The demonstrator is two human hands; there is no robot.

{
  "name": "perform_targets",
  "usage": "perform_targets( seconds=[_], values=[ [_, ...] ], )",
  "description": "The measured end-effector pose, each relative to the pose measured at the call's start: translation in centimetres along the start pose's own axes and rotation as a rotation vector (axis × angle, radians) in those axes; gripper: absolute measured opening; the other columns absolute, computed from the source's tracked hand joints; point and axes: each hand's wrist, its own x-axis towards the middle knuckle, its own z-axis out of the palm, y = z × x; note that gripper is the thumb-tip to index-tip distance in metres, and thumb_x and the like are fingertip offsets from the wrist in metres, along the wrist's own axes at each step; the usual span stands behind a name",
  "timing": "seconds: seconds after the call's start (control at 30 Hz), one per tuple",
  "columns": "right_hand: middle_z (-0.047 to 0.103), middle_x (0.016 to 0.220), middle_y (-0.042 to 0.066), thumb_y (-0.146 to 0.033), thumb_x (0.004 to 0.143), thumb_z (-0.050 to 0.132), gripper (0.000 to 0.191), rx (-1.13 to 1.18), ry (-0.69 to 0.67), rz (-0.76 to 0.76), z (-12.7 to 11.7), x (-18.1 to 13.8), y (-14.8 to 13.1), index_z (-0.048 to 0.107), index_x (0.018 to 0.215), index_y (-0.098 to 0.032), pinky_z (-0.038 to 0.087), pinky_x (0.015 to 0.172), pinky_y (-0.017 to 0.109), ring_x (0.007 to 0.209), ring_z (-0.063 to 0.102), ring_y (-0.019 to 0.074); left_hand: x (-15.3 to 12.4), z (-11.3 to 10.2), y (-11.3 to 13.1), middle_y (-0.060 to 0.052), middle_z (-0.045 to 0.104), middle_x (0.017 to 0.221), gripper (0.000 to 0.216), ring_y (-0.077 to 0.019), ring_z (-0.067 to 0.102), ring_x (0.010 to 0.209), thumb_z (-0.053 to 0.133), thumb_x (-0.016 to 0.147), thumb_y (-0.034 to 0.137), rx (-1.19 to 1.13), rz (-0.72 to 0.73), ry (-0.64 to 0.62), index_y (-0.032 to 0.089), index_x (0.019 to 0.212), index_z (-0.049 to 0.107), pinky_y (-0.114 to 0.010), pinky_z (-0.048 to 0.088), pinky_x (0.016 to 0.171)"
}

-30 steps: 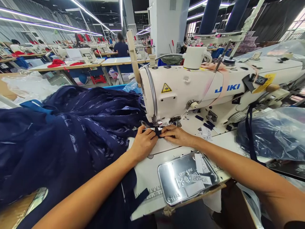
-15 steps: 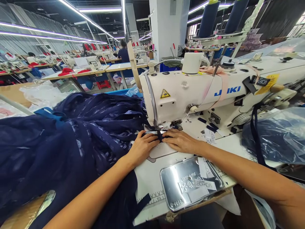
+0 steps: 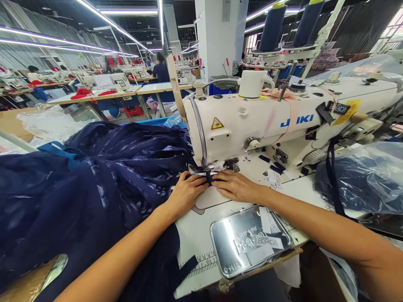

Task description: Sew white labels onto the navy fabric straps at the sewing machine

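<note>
Navy cloth (image 3: 209, 180) lies at the fingertips of my left hand (image 3: 188, 192) and right hand (image 3: 237, 187), palms down, fingers half bent; whether they pinch it I cannot tell. It sits beneath the head of the white sewing machine (image 3: 237, 126). Nearer me, a metal tray (image 3: 224, 237) bears printed labels (image 3: 268, 242); dark-blue fabric (image 3: 75, 201) heaps up leftward.
</note>
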Motion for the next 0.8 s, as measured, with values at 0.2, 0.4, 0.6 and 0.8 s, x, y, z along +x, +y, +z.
perform_targets(
  seconds=[0.2,0.4,0.6,0.8],
  values=[
    [0.06,0.108,0.013,-0.027,0.085,0.048,0.03,-0.051,-0.035,0.035,0.2,0.1,0.0,0.06,0.106,-0.011,0.048,0.083,0.04,0.097,0.055,0.024,0.3,0.1,-0.3,-0.007,0.061,0.113,0.035,-0.0234,0.052,0.107,0.044,0.078,0.005,0.025,-0.019,-0.004,0.021,0.105,0.06,-0.046,0.032,0.09],
    [0.055,0.12,0.013,-0.036,0.082,0.051,0.041,-0.032,-0.129,0.129,-0.3,0.1,0.0,0.057,0.113,-0.01,0.045,0.088,0.041,0.109,0.051,0.0257,0.8,0.0,-0.7,-0.006,0.06,0.114,0.038,-0.024,0.051,0.108,0.043,0.076,0.003,0.023,-0.043,-0.025,0.02,0.105,0.06,-0.048,0.031,0.092],
    [0.049,0.127,0.014,-0.039,0.081,0.051,0.048,0.026,-0.218,0.188,-0.7,0.3,0.3,0.052,0.119,-0.009,0.041,0.092,0.042,0.115,0.046,0.0262,1.4,0.0,-1.1,-0.005,0.061,0.113,0.036,-0.0228,0.053,0.103,0.041,0.079,0.003,0.056,-0.075,-0.018,0.02,0.105,0.06,-0.048,0.031,0.091],
    [0.057,0.115,0.012,-0.034,0.087,0.042,0.042,-0.003,-0.225,0.329,0.0,0.8,0.7,0.048,0.122,-0.011,0.043,0.084,0.039,0.106,0.05,0.0256,1.3,-0.3,1.0,-0.011,0.063,0.082,0.019,-0.0241,0.054,0.085,0.046,0.082,0.013,0.315,-0.17,0.011,0.012,0.078,0.065,-0.039,0.038,0.074]
  ],
)
